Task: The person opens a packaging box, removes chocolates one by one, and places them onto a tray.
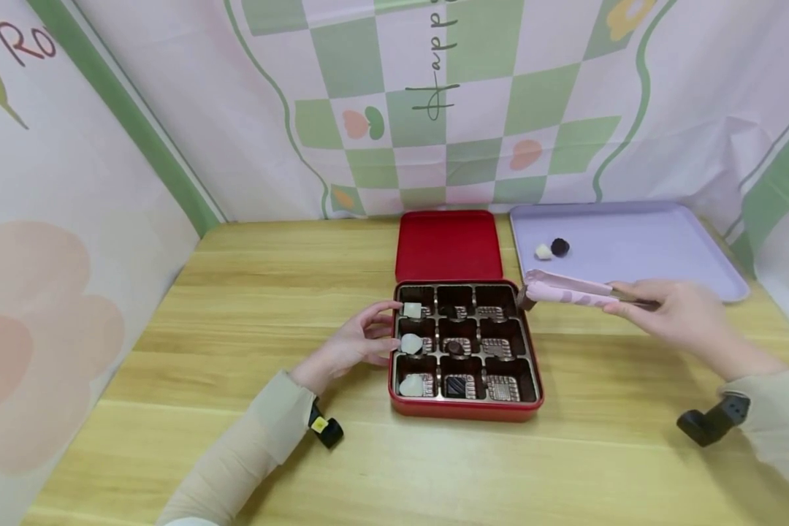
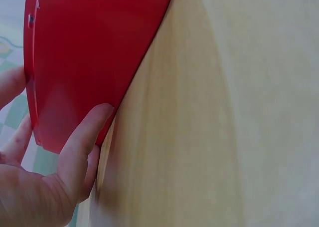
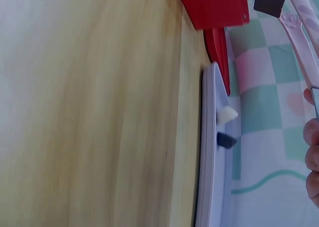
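A red tin box (image 1: 463, 409) with a divided insert stands on the table. White chocolates (image 1: 410, 343) fill its left column, and dark chocolates (image 1: 456, 348) sit in the middle one. My left hand (image 1: 361, 340) rests against the box's left side, fingers at the rim; the thumb (image 2: 84, 147) lies on the red wall in the left wrist view. My right hand (image 1: 677, 314) grips pink tongs (image 1: 568, 288) above the table, right of the box. Between the tongs' tips is a square dark chocolate (image 3: 269, 1), at the box's upper right corner in the head view.
The red lid (image 1: 448, 245) lies behind the box. At the back right is a lilac tray (image 1: 631, 234) bearing one white chocolate (image 1: 543, 252) and one dark fluted chocolate (image 1: 560, 247). A patterned cloth (image 1: 473, 88) hangs along the table's back edge.
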`<state>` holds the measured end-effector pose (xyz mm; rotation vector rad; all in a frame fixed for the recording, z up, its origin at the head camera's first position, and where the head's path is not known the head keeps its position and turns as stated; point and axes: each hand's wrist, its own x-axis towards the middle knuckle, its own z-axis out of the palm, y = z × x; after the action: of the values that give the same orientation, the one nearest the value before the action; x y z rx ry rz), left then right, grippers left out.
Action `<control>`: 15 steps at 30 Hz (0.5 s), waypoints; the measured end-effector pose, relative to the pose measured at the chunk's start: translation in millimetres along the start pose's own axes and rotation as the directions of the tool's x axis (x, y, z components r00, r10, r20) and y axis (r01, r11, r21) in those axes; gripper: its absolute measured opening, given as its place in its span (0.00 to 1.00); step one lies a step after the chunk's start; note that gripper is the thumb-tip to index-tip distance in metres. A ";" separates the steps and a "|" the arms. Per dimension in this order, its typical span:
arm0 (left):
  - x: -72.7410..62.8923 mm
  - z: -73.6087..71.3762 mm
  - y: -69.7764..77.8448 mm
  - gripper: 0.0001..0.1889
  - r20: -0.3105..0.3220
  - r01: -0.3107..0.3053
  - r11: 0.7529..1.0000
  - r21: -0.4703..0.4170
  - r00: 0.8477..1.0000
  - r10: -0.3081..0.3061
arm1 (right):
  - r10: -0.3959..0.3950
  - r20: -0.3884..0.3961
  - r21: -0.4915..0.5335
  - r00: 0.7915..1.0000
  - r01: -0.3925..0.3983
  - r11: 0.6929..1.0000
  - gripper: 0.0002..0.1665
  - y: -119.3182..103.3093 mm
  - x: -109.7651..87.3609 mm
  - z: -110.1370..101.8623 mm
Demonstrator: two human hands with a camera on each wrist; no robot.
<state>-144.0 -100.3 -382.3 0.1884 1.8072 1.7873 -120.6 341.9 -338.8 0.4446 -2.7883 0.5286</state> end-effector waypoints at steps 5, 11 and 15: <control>0.3 -0.6 -0.7 0.34 0.002 0.000 1.000 -0.005 1.000 0.000 | 0.042 -0.028 0.006 0.999 -0.042 0.999 0.24 13.2 1.8 -3.7; -0.9 -0.4 -0.2 0.34 0.001 0.000 1.000 -0.004 1.000 0.000 | 0.095 -0.053 -0.030 0.994 -0.096 0.995 0.26 27.4 5.7 -12.8; -0.6 -0.8 -0.7 0.34 -0.004 0.008 1.000 -0.003 1.000 -0.008 | 0.128 -0.044 -0.077 0.991 -0.132 0.988 0.29 35.4 6.7 -19.9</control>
<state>-143.7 -101.3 -382.8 0.1766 1.8055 1.7861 -134.9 379.4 -329.7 0.2339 -2.8021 0.4470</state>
